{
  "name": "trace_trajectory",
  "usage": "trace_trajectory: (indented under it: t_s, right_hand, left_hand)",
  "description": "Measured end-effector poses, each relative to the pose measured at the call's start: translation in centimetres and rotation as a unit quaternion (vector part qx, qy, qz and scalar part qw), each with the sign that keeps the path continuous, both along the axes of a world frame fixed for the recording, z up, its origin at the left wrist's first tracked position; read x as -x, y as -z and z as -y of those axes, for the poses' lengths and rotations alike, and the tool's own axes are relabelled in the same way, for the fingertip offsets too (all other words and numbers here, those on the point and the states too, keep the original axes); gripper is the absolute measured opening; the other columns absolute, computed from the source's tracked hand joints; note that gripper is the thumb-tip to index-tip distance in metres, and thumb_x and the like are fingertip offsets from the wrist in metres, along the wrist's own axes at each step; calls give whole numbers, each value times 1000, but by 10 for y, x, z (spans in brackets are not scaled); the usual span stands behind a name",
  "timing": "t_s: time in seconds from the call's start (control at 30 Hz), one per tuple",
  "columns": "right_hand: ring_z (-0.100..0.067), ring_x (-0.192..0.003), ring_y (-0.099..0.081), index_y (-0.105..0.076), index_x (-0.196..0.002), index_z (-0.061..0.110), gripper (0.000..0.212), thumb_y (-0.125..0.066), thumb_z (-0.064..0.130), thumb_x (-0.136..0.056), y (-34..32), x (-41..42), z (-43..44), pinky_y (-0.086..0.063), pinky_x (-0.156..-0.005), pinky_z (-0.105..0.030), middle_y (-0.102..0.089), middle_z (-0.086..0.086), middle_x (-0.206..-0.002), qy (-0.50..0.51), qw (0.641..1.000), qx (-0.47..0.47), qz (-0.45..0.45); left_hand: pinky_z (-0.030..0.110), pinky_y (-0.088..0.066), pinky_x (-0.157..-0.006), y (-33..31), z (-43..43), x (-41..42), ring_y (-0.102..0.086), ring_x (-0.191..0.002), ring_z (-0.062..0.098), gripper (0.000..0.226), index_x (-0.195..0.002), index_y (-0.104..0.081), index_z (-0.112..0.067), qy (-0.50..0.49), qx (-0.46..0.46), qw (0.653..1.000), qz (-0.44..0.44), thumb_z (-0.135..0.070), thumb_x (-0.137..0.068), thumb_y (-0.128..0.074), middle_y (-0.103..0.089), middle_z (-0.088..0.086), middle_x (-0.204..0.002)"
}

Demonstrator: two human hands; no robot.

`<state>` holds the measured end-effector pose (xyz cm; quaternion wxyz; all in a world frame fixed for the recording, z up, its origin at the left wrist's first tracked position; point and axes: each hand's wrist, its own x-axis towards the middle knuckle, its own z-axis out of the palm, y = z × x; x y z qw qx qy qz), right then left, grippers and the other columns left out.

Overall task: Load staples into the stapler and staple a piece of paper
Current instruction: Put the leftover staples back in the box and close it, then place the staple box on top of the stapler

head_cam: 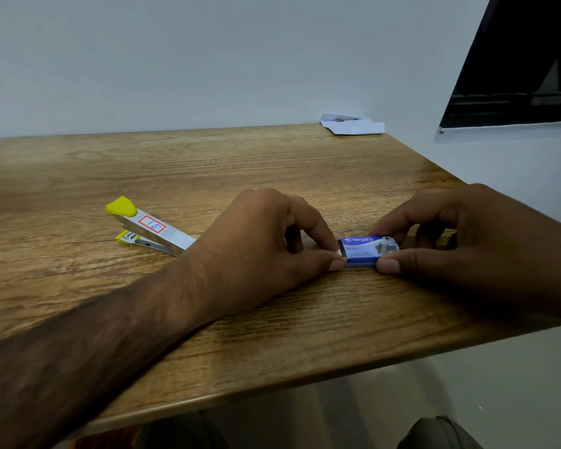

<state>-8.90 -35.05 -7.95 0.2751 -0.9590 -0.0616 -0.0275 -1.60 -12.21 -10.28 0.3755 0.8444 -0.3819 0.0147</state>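
Small blue staple box [368, 250] flat on the wooden table [208, 163], near its front right edge; right hand [486, 241] clamped on its right end, left hand [272, 241] pinching the left end, apparently sliding the tray out; opening step, next needs a strip lifted out; stapler [149, 229] shut, untouched, just left; paper [352, 124] at far edge.

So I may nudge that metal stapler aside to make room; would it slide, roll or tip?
The stapler lies flat on the wooden table, long and low, so it would probably slide rather than roll or tip. Its metal body looks stiff and likely heavy for its size. Pushed at the yellow end, it may pivot.
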Motion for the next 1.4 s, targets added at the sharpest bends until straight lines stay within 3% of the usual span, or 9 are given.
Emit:
trace_trajectory:
  t_s: [0.13, 0.3, 0.47, 0.6, 0.8, 0.93, 1.13, 1.27, 1.4]
  right_hand:
    - [-1, -83, -63, -69, -96, 61, 53, -55, 83, -50, 1, 0, -3, -56, -64, -35, -66, 34, -100, 2, 1000, 3, 1]
    - [-2, -85, -61, -69, -93, 58, 53, -53, 83, -49, 1, 0, -9, -59, -68, -41, -62, 37, -105, -1, 1000, 9, -3]
    - [1, -85, -59, -66, -90, 59, 50, -50, 82, -48, 0, -2, -14, -59, -67, -41, -59, 39, -105, -4, 1000, 18, -2]
    - [-1, -81, -60, -70, -95, 55, 56, -50, 81, -48, 1, -1, -14, -60, -68, -44, -68, 23, -93, 3, 1000, 11, -1]
    - [-2, -82, -59, -72, -101, 52, 62, -51, 83, -52, 4, 1, -11, -58, -67, -41, -67, 21, -90, 20, 999, 29, 9]
    - [-3, -84, -60, -72, -102, 51, 48, -62, 74, -62, 5, 4, -11, -56, -67, -38, -65, 27, -96, 30, 999, 36, 19]
    - [0, -84, -60, -74, -100, 51, 44, -65, 71, -61, -3, 10, -10, -54, -64, -30, -66, 27, -92, 51, 998, 40, 11]
    - [3, -88, -60, -73, -95, 52, 53, -58, 82, -54, -11, 15, -5, -55, -62, -27, -59, 41, -102, 65, 997, 46, 4]
    - [5, -87, -61, -72, -93, 55, 59, -52, 88, -48, -18, 20, 5, -58, -63, -32, -61, 41, -100, 90, 995, 37, -2]
  left_hand:
    - [36, -56, -74, 1, 1, -1, -68, -78, 12, 10, -84, -81, -29, 9, 4, 1000, 6, -35, -76, -85, -73, -8, -90]
    - [14, -43, -58, 3, 2, -4, -60, -60, 0, 16, -78, -79, -29, -21, 12, 1000, -6, -39, -69, -88, -70, -9, -64]
    - [15, -46, -56, 3, 0, -4, -62, -59, 1, 20, -76, -78, -29, -29, 14, 999, -9, -42, -66, -89, -72, -6, -65]
    - [10, -42, -54, 3, -1, -6, -59, -55, -2, 20, -77, -78, -28, -23, 10, 1000, -17, -41, -66, -89, -71, -8, -62]
    - [10, -43, -54, 4, -2, -7, -60, -57, -1, 20, -79, -78, -29, -19, 12, 1000, -13, -42, -67, -88, -72, -7, -64]
    - [14, -49, -57, 5, -3, -7, -64, -60, 1, 20, -81, -78, -31, -9, 15, 1000, 0, -44, -69, -86, -72, -10, -66]
    - [21, -53, -64, 4, -6, -3, -67, -70, 6, 12, -84, -76, -30, 10, 18, 999, 38, -37, -78, -83, -71, -15, -73]
    - [30, -55, -71, -3, -12, -1, -68, -78, 7, 12, -87, -75, -29, 17, 12, 997, 76, -35, -80, -82, -71, -14, -79]
    - [25, -52, -74, -12, -36, -5, -68, -87, 3, 14, -90, -73, -33, 22, 14, 990, 136, -39, -79, -78, -71, -17, -85]
